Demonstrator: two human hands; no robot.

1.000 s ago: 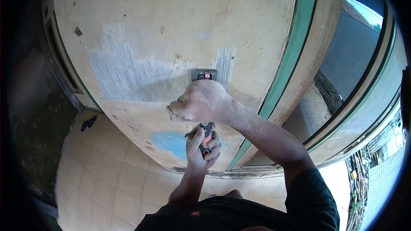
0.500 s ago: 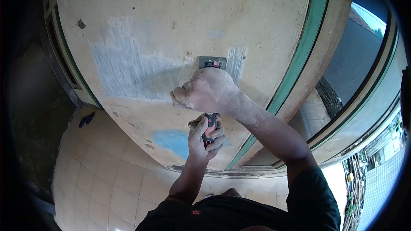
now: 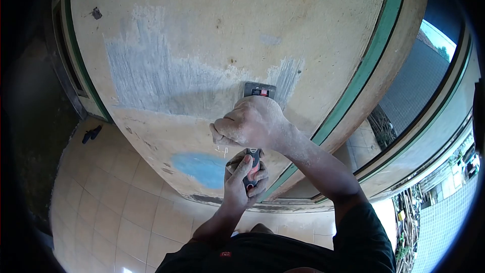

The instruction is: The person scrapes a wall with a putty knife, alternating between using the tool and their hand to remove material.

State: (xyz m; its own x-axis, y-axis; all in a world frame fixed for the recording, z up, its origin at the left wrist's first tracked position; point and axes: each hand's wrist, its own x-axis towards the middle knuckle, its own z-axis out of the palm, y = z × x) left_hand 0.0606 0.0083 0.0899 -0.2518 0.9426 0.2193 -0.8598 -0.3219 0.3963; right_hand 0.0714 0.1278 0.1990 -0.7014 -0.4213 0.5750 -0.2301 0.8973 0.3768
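Observation:
A wall scraper with a wide dark blade (image 3: 259, 86) and a black and red handle (image 3: 252, 171) stands upright against the beige wall (image 3: 212, 0). My right hand (image 3: 252, 121), dusty white, is closed round its upper part just below the blade and hides the middle of the tool. Lower down, my left hand (image 3: 244, 179) is wrapped round the handle's end. Pale flakes (image 3: 221, 149) hang in the air under my right fist. Beside the blade, a scraped grey-white patch (image 3: 146, 71) spreads to the left, with a narrower scraped strip (image 3: 289, 78) on the right.
A light-blue patch (image 3: 199, 168) marks the lower wall. On the right runs a green frame strip (image 3: 366, 65) next to a window pane (image 3: 414, 81). Tan floor tiles (image 3: 108, 207) lie below, with dark footwear (image 3: 92, 134) at the left. Bundled sticks (image 3: 408, 232) stand outside.
Both hands and the scraper have slid down the wall. Flakes now show below my right fist. The view has shifted slightly.

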